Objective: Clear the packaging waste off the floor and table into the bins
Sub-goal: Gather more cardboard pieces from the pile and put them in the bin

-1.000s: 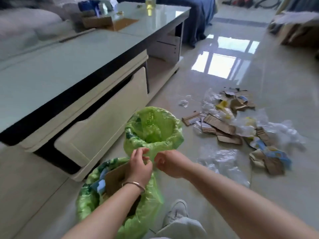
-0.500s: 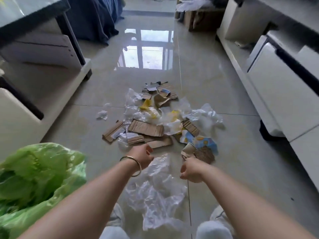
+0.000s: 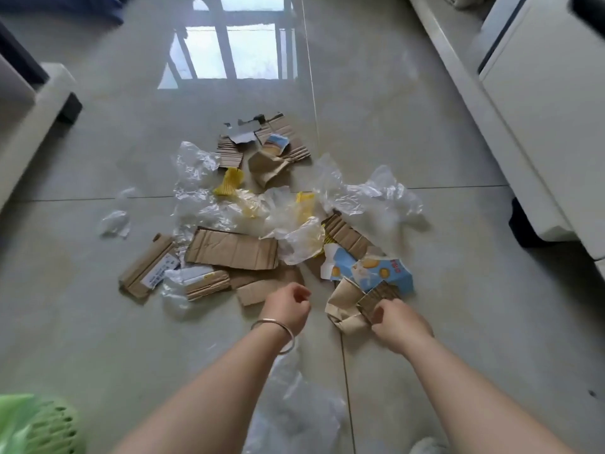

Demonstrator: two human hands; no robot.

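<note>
My hands have come forward from the clear plastic sheet they were over half a second ago, and the pile of waste now sits closer and fuller in my view, while the green bin has slid down to the lower left corner. My right hand [image 3: 397, 324] is on the crumpled brown paper [image 3: 343, 308] at the near right edge of the pile, fingers curled around a small piece of corrugated card [image 3: 376, 301] there. My left hand [image 3: 288, 304], a metal bangle [image 3: 275, 332] on its wrist, hovers loosely curled and holds nothing, just beside a flat cardboard scrap [image 3: 255, 290]. The clear plastic sheet [image 3: 294, 407] lies on the tiled floor [image 3: 82, 322] under my forearms. Beyond my hands the pile spreads out: a long flat cardboard strip [image 3: 232, 249] in the middle, a folded cardboard piece with a white label [image 3: 147, 268] to its left, a torn blue printed carton [image 3: 379, 273] just past my right hand, yellow wrappers [image 3: 229, 181] tangled among crumpled clear film [image 3: 366, 191], and more corrugated pieces [image 3: 281, 136] at the far end. A small wad of clear film [image 3: 114, 222] lies apart to the left. The white cabinet [image 3: 540, 109] runs along the right, and the foot of the pale table [image 3: 29, 126] stands at the left; neither touches the pile. Of the green bin [image 3: 39, 424] I see only a blurred corner of its mesh wall and green liner, and I cannot tell what is inside it.
</note>
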